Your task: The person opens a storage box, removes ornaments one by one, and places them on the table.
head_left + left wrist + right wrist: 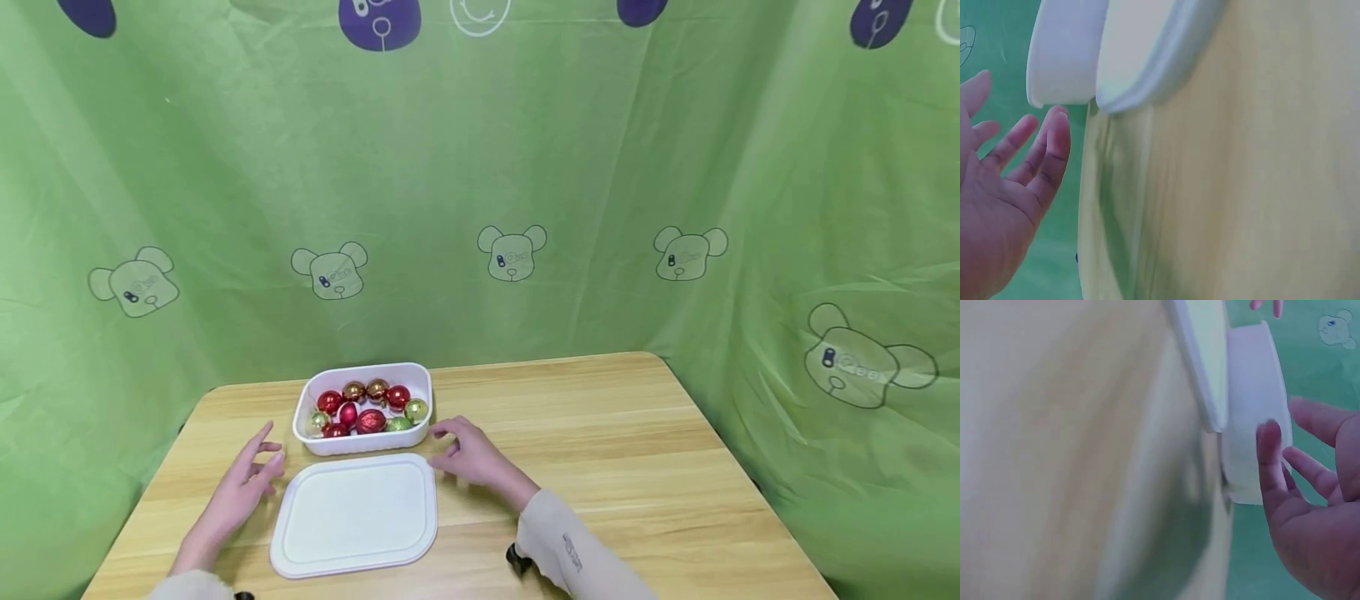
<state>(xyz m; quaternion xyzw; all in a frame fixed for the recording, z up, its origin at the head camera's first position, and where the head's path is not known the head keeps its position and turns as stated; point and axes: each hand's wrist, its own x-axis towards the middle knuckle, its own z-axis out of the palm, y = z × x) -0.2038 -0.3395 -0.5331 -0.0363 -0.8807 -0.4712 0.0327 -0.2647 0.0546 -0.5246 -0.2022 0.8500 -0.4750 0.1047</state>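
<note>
A white plastic container [360, 446] stands on the table with several shiny Christmas baubles inside, among them a textured red bauble [371, 422], a gold bauble [354, 392] and a light green bauble [416, 409]. In front of it lies a flat white lid [356, 517]. To the left of the lid and container, my left hand [243, 487] hovers with loosely bent fingers, holding nothing. My right hand [471, 454] is by the container's right front corner, its fingers relaxed and the palm bare in the right wrist view. Whether its fingertips touch the container, I cannot tell.
The wooden table [600, 442] extends well to the right of the container. A green curtain [525, 167] printed with bear heads hangs behind and along both sides, close to the container's back edge.
</note>
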